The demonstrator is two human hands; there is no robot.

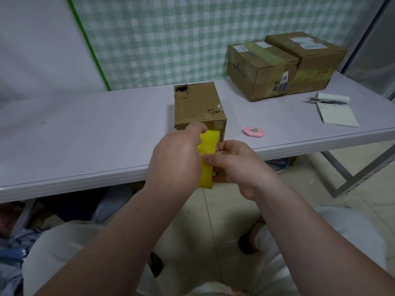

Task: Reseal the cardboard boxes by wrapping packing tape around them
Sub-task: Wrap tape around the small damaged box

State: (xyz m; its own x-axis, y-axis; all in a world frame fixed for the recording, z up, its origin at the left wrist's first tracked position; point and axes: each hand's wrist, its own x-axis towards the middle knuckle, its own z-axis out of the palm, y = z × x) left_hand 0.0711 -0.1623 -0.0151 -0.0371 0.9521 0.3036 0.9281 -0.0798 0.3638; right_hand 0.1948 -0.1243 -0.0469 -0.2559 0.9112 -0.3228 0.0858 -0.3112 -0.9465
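Above the table's (85, 176) near edge, the left hand (177, 159) grips a yellow tape roll (208, 159) while the right hand (237, 165) pinches its rim, before a torn cardboard box (197, 105).

Green checked curtain (171, 39), pale table (85, 129), tiled floor (310, 180).

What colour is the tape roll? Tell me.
Yellow: the tape roll shows best in the head view.
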